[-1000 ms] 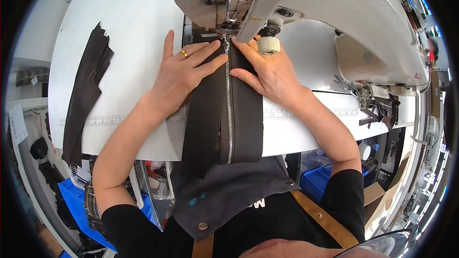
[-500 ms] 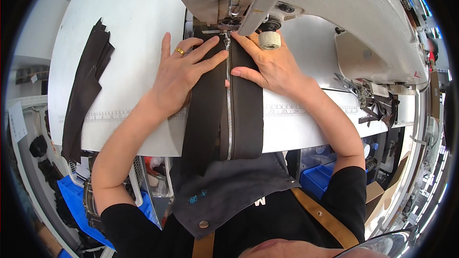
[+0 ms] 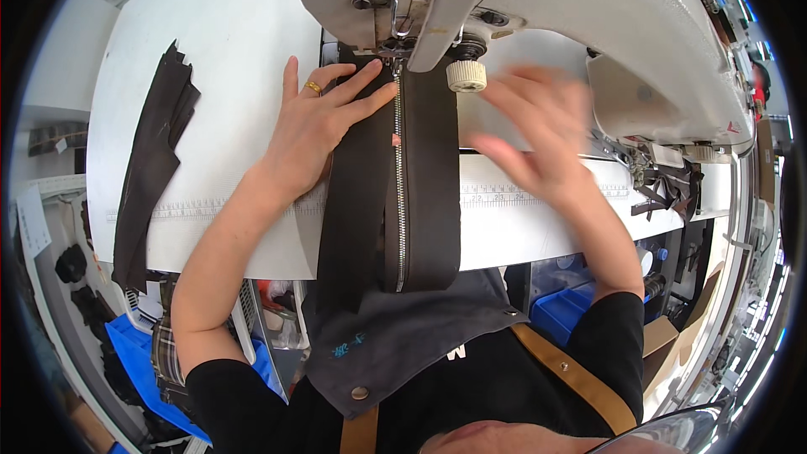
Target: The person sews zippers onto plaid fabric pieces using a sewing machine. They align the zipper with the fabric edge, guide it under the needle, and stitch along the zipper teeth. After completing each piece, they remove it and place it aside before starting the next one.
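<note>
One-handed hold on the dark fabric [image 3: 433, 202] now. Just pulled the right hand [image 3: 542, 130] off it: a half second ago, flat on the right-hand panel; now out to the right, over the machine bed [image 3: 530, 44] and white table [image 3: 227, 118], motion-blurred. Released, fingers spread, nothing visible in the grasp. Very near the cream knob [image 3: 467, 76] with the forefinger; can't confirm contact through the blur.

Not much change on the left hand [image 3: 307, 130]: fingers spread on top of the left panel, tips reaching the zipper [image 3: 400, 193] close to the slider. Can't tell whether pinching; small skin-coloured patch in the slit beside the teeth, maybe a thumb underneath.

Location of fabric and zipper: top end at the needle area of the sewing machine [image 3: 538, 0], lower end past the table's front edge, over the grey apron [image 3: 420, 328]. Zipper running roughly straight toward the wearer.

Upshot, my read: right panel now unguided by hand, alignment probably down to the left hand plus any clamping under the machine head. Can't see the clamping clearly.
</note>
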Motion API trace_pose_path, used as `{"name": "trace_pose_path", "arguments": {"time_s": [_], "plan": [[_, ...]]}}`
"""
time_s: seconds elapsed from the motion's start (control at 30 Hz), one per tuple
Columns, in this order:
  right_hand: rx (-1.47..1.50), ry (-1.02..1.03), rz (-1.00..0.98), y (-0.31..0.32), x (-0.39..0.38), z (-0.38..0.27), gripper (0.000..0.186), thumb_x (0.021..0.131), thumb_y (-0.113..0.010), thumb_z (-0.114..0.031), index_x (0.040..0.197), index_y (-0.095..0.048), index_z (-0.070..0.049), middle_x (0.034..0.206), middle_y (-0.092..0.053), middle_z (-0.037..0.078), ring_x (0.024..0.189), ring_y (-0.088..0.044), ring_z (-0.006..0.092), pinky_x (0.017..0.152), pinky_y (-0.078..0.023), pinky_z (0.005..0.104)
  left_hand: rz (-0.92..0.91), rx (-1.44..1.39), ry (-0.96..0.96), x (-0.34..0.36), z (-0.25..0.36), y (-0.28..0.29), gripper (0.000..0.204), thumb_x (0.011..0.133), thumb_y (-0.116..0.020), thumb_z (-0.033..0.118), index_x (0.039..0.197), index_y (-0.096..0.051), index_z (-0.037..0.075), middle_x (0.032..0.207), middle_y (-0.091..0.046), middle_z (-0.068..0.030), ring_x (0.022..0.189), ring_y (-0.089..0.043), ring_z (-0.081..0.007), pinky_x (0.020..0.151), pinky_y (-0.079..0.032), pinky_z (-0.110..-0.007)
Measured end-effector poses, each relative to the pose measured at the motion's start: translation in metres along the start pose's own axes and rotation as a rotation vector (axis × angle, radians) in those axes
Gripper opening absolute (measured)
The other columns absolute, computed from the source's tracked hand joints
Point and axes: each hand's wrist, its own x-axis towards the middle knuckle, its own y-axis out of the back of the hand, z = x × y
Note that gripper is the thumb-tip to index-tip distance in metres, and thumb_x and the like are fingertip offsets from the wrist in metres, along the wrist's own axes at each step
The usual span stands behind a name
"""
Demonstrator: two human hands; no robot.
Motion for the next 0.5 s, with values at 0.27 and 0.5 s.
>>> {"name": "trace_pose_path", "arguments": {"time_s": [0.27,0.5], "plan": [[-0.392,-1.305,0.411,0.339,-0.160,0.327,0.037,0.093,-0.055,-0.027,0.114,-0.060,0.002,0.107,-0.063,0.014,0.090,-0.063,0.0195,0.080,-0.051,0.0319,-0.007,-0.099,-0.020,0.002,-0.002,-0.008,0.058,0.072,-0.062,0.002,0.126,-0.056,0.022,0.134,-0.050,-0.0018,0.119,-0.046,-0.0278,0.104,-0.014,-0.065],[0.683,-0.864,1.093,0.260,-0.242,0.314,0.049,0.093,-0.056,-0.030,0.129,-0.046,0.002,0.125,-0.053,0.015,0.109,-0.055,0.0262,0.087,-0.047,0.0405,-0.003,-0.090,0.011,0.000,0.001,-0.003,0.052,0.075,-0.065,0.013,0.126,-0.056,0.023,0.133,-0.052,-0.0019,0.118,-0.048,-0.0270,0.105,-0.013,-0.063]]}}
